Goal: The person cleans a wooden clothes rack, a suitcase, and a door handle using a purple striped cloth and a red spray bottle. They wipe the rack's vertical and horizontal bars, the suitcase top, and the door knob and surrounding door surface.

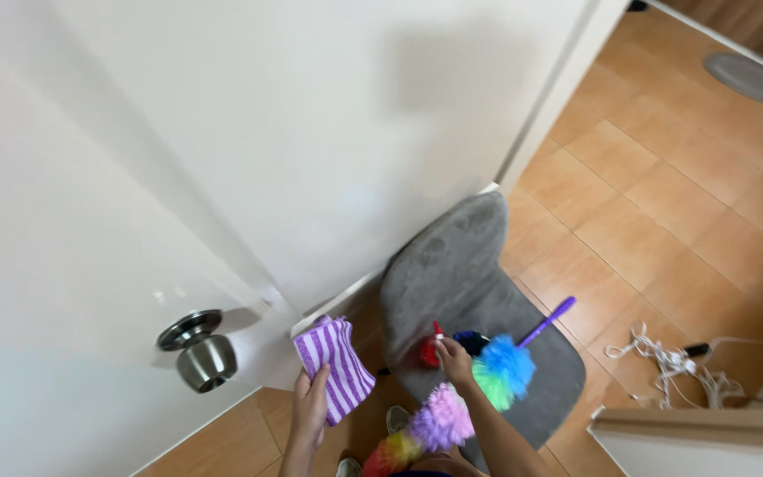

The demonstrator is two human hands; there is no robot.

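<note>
Down by the door (90,221), our left hand (309,408) grips the striped cloth (336,367) flat, ready for wiping; right hand (455,362) clutches a red spray bottle (431,350), rainbow duster (452,406) tucked underarm.

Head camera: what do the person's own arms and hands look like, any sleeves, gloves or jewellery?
Both forearms rise from the bottom edge bare, with no sleeve reaching into view. The left hand and right hand are ungloved. No watch, bracelet or ring can be made out, though the hands are small in the picture and the fingers partly hidden, so fine details cannot be settled.
</note>
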